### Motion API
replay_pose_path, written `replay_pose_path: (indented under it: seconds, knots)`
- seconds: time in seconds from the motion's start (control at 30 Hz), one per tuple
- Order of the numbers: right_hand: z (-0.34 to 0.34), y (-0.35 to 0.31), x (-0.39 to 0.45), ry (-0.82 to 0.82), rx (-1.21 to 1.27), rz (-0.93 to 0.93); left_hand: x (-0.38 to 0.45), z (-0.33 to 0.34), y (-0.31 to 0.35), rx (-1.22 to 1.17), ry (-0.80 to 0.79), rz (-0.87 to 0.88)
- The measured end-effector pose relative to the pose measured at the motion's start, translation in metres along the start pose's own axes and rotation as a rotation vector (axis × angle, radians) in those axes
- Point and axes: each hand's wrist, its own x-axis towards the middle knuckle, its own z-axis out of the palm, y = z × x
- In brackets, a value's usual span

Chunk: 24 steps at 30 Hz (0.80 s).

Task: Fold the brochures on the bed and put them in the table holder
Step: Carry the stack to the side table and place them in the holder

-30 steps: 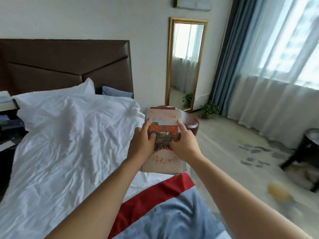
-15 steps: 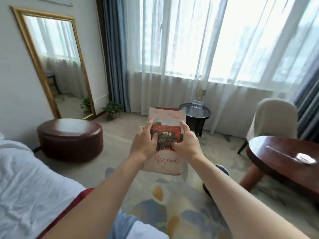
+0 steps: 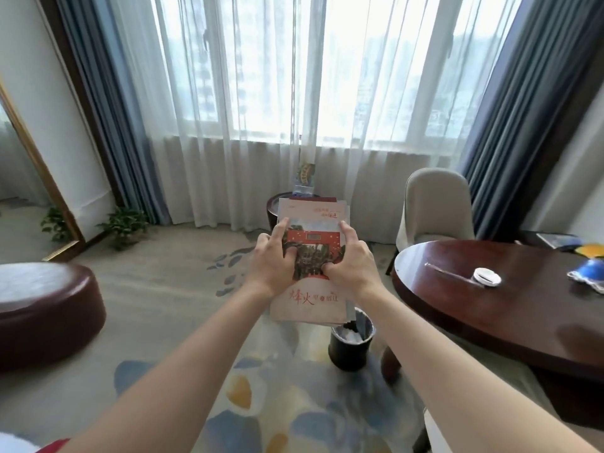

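I hold a stack of folded brochures (image 3: 310,300), beige with a red photo panel and red lettering, upright in front of me at chest height. My left hand (image 3: 273,263) grips its left edge and my right hand (image 3: 354,264) grips its right edge, thumbs on the cover. Beyond the stack, by the curtain, stands a small dark round side table (image 3: 273,207) with a clear holder (image 3: 304,181) that has a brochure upright in it. The stack hides most of that table.
A large round dark wooden table (image 3: 490,308) with a white lid (image 3: 487,276) stands at right, a beige chair (image 3: 436,207) behind it. A black waste bin (image 3: 351,348) sits on the carpet below the stack. A brown round ottoman (image 3: 42,308) is at left, near a gold-framed mirror (image 3: 39,178).
My view has swung right, away from the bed toward the window. The side table and holder now lie straight ahead and closer. Both hands keep the same hold on the brochures.
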Motion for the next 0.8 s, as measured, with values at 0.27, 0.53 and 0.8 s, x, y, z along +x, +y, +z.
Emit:
replay_pose_path:
  seconds: [0.27, 0.53, 0.8]
  knots:
    - [0.026, 0.032, 0.14, 0.006, 0.001, 0.045, 0.136, 0.056, -0.025, -0.011, -0.02, 0.018]
    - [0.054, 0.049, 0.281, 0.03, 0.004, 0.049, 0.28, 0.093, -0.046, -0.006, -0.056, 0.04]
    - [0.085, 0.089, 0.432, 0.017, 0.012, 0.065, 0.42, 0.158, -0.081, -0.004, -0.078, 0.032]
